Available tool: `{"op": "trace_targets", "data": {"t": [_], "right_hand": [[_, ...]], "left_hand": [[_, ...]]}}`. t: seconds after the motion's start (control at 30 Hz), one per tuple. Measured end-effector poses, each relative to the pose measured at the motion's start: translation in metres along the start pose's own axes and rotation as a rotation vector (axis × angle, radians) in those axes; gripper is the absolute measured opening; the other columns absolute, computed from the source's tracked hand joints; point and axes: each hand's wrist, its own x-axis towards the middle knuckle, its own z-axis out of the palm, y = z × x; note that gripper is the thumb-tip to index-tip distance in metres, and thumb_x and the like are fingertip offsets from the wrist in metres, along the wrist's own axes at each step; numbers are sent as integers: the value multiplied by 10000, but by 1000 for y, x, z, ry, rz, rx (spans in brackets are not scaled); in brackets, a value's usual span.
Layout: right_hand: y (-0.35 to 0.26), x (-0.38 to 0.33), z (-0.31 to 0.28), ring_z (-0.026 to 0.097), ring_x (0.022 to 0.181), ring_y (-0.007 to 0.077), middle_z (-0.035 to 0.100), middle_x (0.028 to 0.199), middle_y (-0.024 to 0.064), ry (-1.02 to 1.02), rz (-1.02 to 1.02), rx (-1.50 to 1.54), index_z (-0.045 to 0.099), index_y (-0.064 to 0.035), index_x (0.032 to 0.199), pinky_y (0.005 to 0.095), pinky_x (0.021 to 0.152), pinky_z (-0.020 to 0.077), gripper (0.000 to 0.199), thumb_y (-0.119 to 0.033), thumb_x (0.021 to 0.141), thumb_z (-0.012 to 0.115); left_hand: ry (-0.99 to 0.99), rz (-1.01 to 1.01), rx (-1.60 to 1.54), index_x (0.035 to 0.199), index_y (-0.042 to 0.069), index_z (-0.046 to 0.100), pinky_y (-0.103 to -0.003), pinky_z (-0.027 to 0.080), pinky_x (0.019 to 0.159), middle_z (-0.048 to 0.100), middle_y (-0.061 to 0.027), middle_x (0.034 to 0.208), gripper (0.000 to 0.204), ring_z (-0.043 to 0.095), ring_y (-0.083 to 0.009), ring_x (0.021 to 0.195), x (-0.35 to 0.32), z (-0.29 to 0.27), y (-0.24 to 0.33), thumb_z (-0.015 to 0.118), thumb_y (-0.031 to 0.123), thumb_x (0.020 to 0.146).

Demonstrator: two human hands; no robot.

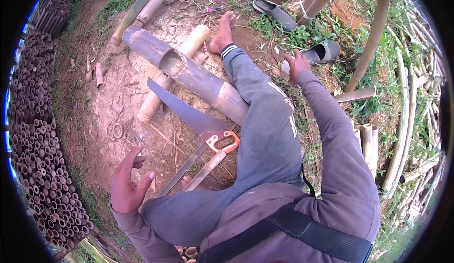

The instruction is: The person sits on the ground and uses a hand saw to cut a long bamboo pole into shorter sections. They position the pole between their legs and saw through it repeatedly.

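Handsaw (191, 114) beside a cut bamboo culm (201, 79), hollow showing;
left hand (127, 183), fingers wide apart; right hand (299, 66), fingers loosely bent, grip unclear.

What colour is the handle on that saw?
The saw handle is mostly orange, as the head view shows.

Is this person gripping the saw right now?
No, the left hand and the right hand are both visibly apart from the saw.
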Motion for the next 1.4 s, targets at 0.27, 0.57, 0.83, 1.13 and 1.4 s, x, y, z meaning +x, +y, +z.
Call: {"op": "trace_targets", "data": {"t": [0.27,0.57,0.83,1.13,1.4], "right_hand": [[61,-39,39,616,1174,374,553,1322,159,295,2,245,679,-154,1208,461,980,550,442,-112,801,847],[69,-90,68,648,1081,361,561,1233,139,748,174,407,658,-142,1143,463,859,578,395,-153,806,863],[59,-86,69,613,1075,325,581,1186,110,622,207,207,650,-151,1102,464,857,532,407,-180,766,879],[63,-90,62,581,1118,295,572,1209,86,467,189,44,630,-146,1131,450,887,486,435,-238,784,875],[59,-94,62,570,1134,297,581,1201,78,458,176,3,627,-157,1132,461,923,458,427,-272,793,861]], "left_hand": [[-65,-9,-19,1447,2,557,-404,552,921,724,-220,1136,687,705,-303,1016,28,10,5,827,171,839],[-110,-21,-46,1459,13,556,-399,548,928,722,-201,1143,689,693,-284,1013,44,17,11,816,121,831],[-120,-70,-25,1481,22,546,-381,528,948,713,-151,1143,689,663,-236,1034,44,17,14,791,125,845],[-93,-28,-20,1465,19,555,-400,549,923,721,-200,1156,694,697,-285,1007,40,16,13,816,143,835],[-85,-21,-29,1471,19,551,-396,542,932,716,-202,1166,697,685,-272,1015,35,14,13,817,147,839]]}}
